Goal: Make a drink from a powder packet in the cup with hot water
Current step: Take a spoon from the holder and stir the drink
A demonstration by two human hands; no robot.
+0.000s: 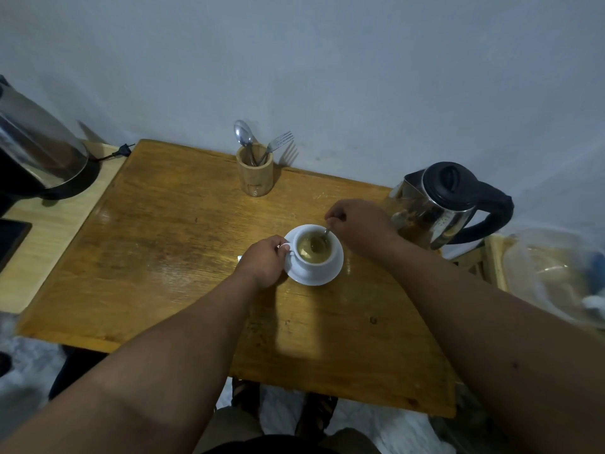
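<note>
White cup (313, 253) sits on a white saucer (322, 275) near the middle of the wooden table (170, 231), holding pale yellowish liquid. The left hand (263, 260) is closed on the cup's handle, steadying it. The right hand (355, 226) pinches the stem of a small spoon (322, 240) whose bowl is sunk in the drink. Judged step: stirring, task nearly finished.

Risks: the liquid looks fairly high in the cup, so a quick or wide stir could slop it over the rim onto the saucer or the left fingers, and it is presumably hot. Pushing the spoon against the wall could slide the cup on the saucer if the left grip loosens. The right forearm is near the steel kettle (448, 204) standing to the right; a backward elbow move could bump it.

Further out, a wooden holder (255, 173) with a spoon and fork stands by the wall, well apart from the cup. A second steel kettle (39, 149) is at the left edge, cut off by the frame.

Hard to see: the powder packet is not clearly in view; a small pale corner just left of the left hand may be it, cannot tell. Undissolved powder cannot be judged in the dim light. A plastic bag (556, 276) at far right is blurred, contents unreadable.
</note>
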